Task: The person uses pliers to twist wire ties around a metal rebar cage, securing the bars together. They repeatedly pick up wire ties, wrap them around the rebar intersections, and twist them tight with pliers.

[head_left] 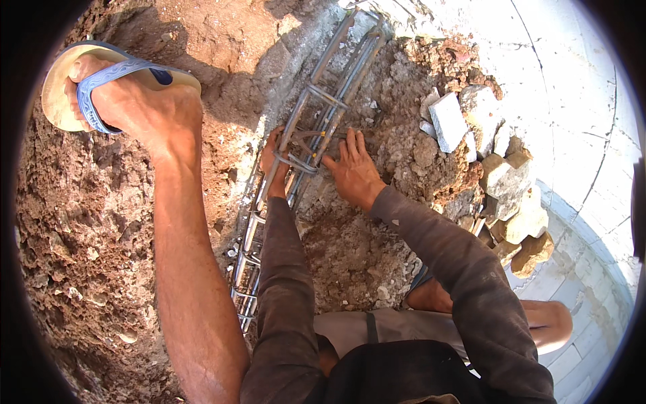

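Observation:
A long rebar cage point(252, 232) of steel bars joined by bent stirrups runs from the lower middle to the top of the view. My left hand point(270, 161) is curled around its left bar, the fingers partly hidden by the steel. Close beside the cage's right side, my right hand point(356, 168) has its fingers spread, with the thumb pointing at a stirrup point(298, 163); whether it touches is hard to tell. Between the bars near both hands sits a small dark forked piece point(306, 136) with a yellow spot, its kind unclear.
My sandalled foot point(134, 94) rests on rough brown soil point(87, 236) at the left. Broken stones and blocks point(505, 182) are heaped at the right, beside pale paving point(579, 135). My other leg point(545, 323) is bent at the lower right.

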`<state>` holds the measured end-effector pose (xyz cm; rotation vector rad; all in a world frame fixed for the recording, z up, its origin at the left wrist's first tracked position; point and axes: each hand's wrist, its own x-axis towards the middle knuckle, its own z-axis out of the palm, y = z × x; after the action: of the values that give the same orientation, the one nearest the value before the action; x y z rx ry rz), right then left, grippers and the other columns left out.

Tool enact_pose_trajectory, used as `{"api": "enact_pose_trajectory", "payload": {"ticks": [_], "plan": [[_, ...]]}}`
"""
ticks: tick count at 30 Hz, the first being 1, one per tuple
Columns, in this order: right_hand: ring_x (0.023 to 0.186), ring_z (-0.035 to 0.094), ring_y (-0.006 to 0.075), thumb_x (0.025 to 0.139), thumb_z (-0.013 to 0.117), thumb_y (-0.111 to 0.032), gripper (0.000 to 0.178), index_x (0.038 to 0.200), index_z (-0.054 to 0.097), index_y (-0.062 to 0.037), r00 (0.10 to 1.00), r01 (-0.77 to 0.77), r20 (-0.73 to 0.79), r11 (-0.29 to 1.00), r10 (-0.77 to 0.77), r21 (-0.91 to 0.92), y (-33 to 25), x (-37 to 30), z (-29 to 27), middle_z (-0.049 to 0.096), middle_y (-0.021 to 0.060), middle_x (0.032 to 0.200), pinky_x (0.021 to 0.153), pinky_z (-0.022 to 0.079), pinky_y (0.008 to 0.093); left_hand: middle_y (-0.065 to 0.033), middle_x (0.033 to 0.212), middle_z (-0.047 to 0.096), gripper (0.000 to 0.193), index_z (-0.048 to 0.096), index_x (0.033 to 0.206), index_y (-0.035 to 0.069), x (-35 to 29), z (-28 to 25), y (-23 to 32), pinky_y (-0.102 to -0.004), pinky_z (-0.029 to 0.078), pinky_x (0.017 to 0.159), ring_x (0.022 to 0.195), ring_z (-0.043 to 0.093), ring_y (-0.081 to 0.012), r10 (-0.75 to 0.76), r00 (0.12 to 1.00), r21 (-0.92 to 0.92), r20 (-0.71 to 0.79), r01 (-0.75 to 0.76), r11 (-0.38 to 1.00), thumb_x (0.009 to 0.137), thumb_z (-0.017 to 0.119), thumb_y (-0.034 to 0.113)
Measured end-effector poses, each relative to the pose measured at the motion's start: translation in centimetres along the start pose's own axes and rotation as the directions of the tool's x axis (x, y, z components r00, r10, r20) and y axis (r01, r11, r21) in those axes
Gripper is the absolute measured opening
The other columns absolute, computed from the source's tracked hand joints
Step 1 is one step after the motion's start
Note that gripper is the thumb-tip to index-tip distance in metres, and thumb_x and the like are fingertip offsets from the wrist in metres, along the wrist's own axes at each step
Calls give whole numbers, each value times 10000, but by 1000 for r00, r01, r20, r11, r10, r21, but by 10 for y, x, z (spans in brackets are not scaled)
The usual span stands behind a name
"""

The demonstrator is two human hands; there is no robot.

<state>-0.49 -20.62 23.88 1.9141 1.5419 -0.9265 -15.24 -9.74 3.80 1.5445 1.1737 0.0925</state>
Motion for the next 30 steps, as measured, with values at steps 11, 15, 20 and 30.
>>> {"api": "enact_pose_trajectory", "payload": {"ticks": [11, 15, 20, 30], "plan": [[1507, 159, 564, 901, 625, -202, 561, 1454, 598, -295, 998, 47, 50, 998, -49, 30, 18, 3, -17, 409, 337, 1507, 1243, 44, 689, -119, 858, 705, 463, 671, 1319, 125, 0, -2, 5, -404, 484, 672, 754, 631, -198, -81, 996, -17, 31, 82, 996, 1026, 597, 476], [1509, 150, 569, 886, 654, -236, 570, 1449, 603, -311, 997, 72, 19, 996, -71, -51, 21, 6, -20, 418, 334, 1510, 1245, 26, 685, -140, 926, 730, 445, 671, 1315, 126, 1, 2, 4, -417, 531, 735, 826, 691, -239, -4, 1000, -20, -23, 3, 1000, 1034, 588, 461], [1505, 125, 592, 827, 759, -326, 661, 1464, 585, -318, 991, 49, 118, 995, -58, 84, 26, 11, -26, 428, 333, 1515, 1233, 17, 705, -153, 794, 714, 361, 632, 1362, 247, 1, 3, -2, -428, 473, 568, 676, 681, -270, 122, 991, 2, -51, -122, 992, 1013, 546, 215], [1503, 190, 547, 826, 765, -312, 635, 1439, 608, -270, 995, 78, 64, 997, -78, 1, 26, 11, -20, 471, 305, 1491, 1220, 92, 696, -152, 785, 685, 368, 628, 1363, 205, -1, 2, 1, -424, 469, 580, 665, 648, -259, 64, 997, -9, -46, -64, 998, 1008, 536, 218]]}}
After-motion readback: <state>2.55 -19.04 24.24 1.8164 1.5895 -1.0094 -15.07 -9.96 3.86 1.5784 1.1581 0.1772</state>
